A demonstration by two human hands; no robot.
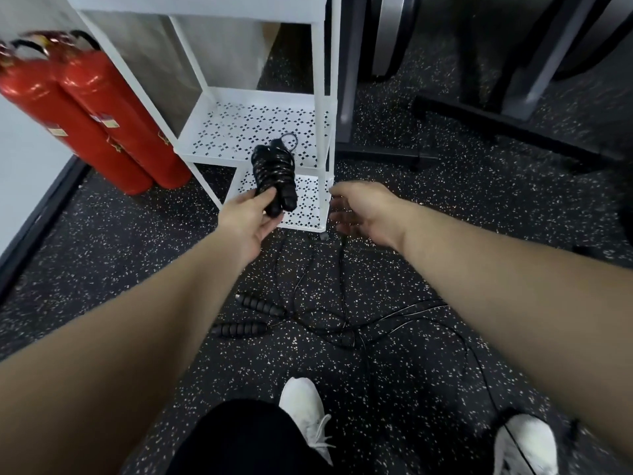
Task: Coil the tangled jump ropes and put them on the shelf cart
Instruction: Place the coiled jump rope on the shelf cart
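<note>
A dark rubber floor (428, 207) flecked with white carries everything here. At its centre lies a loose black jump rope (329, 317), its cord tangled in loops, with two ribbed handles (251, 315) side by side at nine o'clock of the tangle. At twelve o'clock stands a white shelf cart (253, 128) with perforated trays. Two red fire extinguishers (92, 121) stand at ten o'clock, just beside the cart. Dark metal frame legs (507, 128) rest at two o'clock.
</note>
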